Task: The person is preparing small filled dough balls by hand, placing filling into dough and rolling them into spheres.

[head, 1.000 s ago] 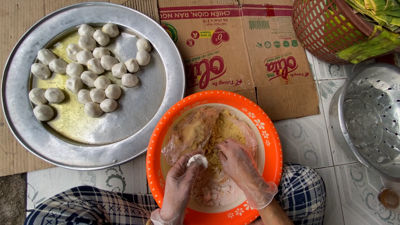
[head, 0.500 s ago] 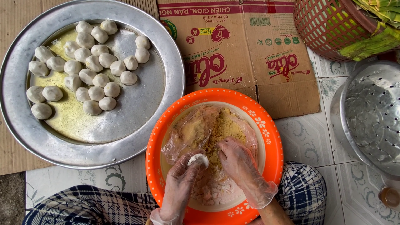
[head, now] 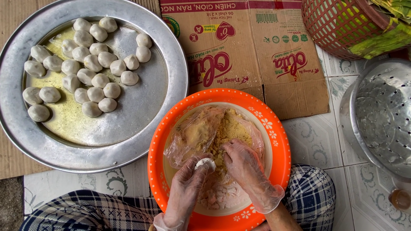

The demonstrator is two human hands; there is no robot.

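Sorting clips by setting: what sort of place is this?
Likely a home floor used for food preparation: tiled floor, flattened cardboard as a mat, a metal tray of dough balls.

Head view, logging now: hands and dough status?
Left hand pinching small white dough piece. Right hand in crumbly yellow filling. Nothing blocking round orange plastic bowl.

The floor (head: 314, 141) is made of pale tiles with a grey pattern. A flattened cardboard box (head: 257, 51) lies on it, just beyond the hands (head: 218, 179). The big round metal tray (head: 92, 81) sits on brown cardboard (head: 10, 158), far to the left of the hands. A perforated metal bowl (head: 381, 115) stands to their right, and a red woven basket (head: 342, 25) beyond it.
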